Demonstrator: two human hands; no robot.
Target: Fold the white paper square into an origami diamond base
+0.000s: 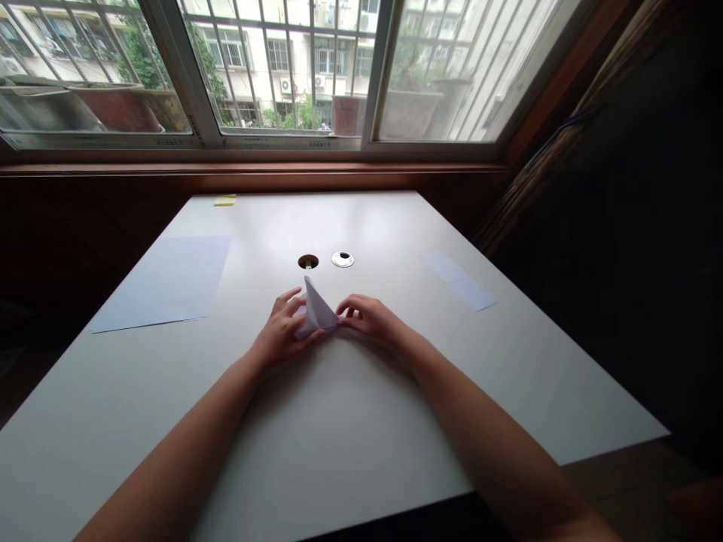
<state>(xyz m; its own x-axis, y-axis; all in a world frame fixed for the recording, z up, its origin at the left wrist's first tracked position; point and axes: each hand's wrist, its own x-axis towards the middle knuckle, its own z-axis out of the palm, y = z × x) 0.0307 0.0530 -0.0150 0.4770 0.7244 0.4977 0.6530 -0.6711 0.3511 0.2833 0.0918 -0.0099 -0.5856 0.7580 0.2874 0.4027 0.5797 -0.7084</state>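
Paper (317, 309) between left hand (279, 331), right hand (367, 316)

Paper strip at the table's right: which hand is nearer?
Right. The right hand is left of the paper strip, at the folded paper; the left hand lies farther left.

The near-left part of the folded paper (317, 309) is hidden under the curled fingers (291, 299) of the left hand (281, 331). Whether the fingers (346, 308) of the right hand (370, 318) pinch its corner or only press it cannot be told. The 2 forearms (186, 452) are cut off by the bottom edge, nearer than the fingers. Far beyond the fingers, at the far edge of the bench (339, 436), a yellow thing (224, 200) is too small to identify.
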